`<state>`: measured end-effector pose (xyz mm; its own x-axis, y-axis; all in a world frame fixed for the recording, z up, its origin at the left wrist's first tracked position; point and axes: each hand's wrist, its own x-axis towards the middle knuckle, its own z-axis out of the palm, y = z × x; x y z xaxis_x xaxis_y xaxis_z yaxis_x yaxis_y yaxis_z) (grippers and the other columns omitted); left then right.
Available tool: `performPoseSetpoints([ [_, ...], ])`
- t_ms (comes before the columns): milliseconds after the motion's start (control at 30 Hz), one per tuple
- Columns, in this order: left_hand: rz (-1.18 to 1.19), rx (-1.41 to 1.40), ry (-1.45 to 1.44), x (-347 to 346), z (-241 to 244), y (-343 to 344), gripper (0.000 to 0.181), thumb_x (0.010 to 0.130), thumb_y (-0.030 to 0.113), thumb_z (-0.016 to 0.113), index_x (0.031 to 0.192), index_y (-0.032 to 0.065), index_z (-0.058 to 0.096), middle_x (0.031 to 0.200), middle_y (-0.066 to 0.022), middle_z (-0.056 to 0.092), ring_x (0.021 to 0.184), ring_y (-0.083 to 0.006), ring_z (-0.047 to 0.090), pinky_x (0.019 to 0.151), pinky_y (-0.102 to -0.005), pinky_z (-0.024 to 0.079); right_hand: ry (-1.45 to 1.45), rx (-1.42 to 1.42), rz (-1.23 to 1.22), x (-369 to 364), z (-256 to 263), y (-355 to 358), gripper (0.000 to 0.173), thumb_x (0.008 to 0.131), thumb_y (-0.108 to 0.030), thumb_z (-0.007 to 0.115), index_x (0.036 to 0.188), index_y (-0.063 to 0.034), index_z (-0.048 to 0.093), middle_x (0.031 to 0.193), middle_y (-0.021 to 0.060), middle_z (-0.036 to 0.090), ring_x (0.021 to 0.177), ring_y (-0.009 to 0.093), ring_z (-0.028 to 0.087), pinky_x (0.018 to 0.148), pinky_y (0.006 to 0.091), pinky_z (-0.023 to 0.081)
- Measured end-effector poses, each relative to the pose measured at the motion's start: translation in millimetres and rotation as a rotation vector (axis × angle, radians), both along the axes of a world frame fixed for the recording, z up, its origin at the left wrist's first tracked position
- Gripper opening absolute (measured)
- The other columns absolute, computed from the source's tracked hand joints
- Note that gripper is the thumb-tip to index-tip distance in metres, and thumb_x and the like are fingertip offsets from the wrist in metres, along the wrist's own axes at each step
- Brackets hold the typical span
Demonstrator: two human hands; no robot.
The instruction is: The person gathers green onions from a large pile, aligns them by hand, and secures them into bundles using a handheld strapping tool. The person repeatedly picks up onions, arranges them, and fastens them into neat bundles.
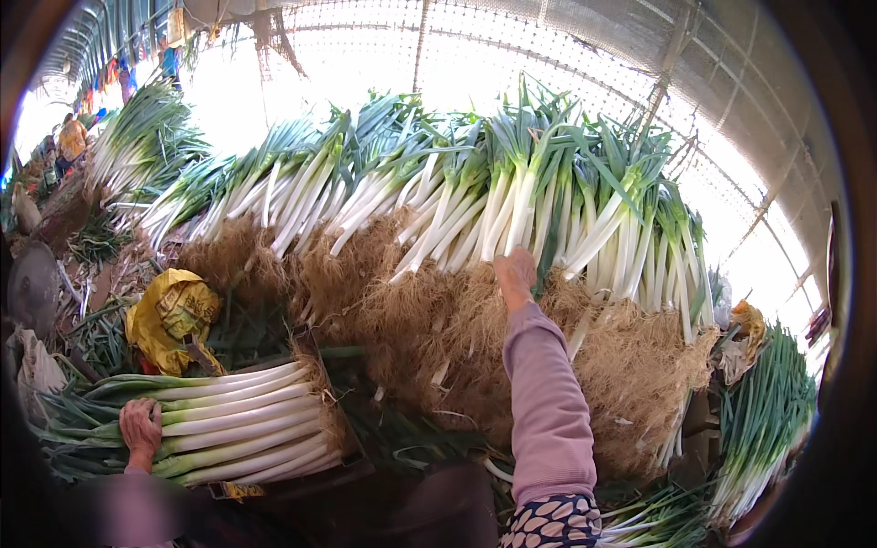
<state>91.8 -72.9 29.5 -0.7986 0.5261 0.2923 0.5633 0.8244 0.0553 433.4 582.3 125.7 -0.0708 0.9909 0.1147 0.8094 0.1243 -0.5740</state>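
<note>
My left hand [140, 426] is curled over the green-to-white part of a row of large green onions [246, 418], laid side by side at the lower left. Their leaves point left and their roots right. My right arm stretches forward to a long heap of large green onions [418, 198]. There my right hand [516, 272] closes around the lower end of a thick white stalk [524, 209], just above the hanging brown roots [438, 322]. My right fingertips are partly hidden by the back of the hand.
A crumpled yellow plastic bag [175, 315] bearing writing lies beyond the row. More green onions [764, 418] stand at the right, beside a torn yellow-and-white bag [743, 342]. Far left are a round grey disc [33, 288] and another person [71, 140]. Netting [479, 41] hangs behind the heap.
</note>
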Motion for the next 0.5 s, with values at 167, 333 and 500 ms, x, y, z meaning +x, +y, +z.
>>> performPoseSetpoints([
  [167,-0.002,0.018,0.004,-1,-2,-5,0.028,0.087,0.026,0.055,0.093,0.0038,0.071,0.102,-0.012,0.068,0.103,-0.0312,0.057,0.096,-0.0421,0.039,-0.281,0.271,-0.053,-18,-19,39,0.059,0.08,-0.014,0.064,0.135,0.0015,0.048,0.134,0.0274,0.048,0.126,0.039,0.044,0.103,0.0413,0.042],
  [333,-0.009,0.014,0.021,-1,-4,-11,0.027,0.086,0.024,0.055,0.092,0.0035,0.071,0.102,-0.0117,0.069,0.102,-0.0308,0.058,0.096,-0.0428,0.039,-0.336,0.155,-0.075,-39,-10,62,0.079,0.084,-0.015,0.059,0.151,-0.0027,0.021,0.135,0.0331,0.044,0.12,0.044,0.043,0.099,0.0486,0.036],
  [500,-0.019,0.024,-0.005,1,3,-3,0.027,0.085,0.025,0.056,0.092,0.0035,0.071,0.101,-0.0112,0.068,0.102,-0.0305,0.058,0.096,-0.0428,0.039,-0.305,0.166,-0.157,-43,-13,79,0.088,0.081,-0.015,0.064,0.154,-0.013,0.015,0.121,0.0314,0.048,0.115,0.042,0.048,0.094,0.0471,0.041],
])
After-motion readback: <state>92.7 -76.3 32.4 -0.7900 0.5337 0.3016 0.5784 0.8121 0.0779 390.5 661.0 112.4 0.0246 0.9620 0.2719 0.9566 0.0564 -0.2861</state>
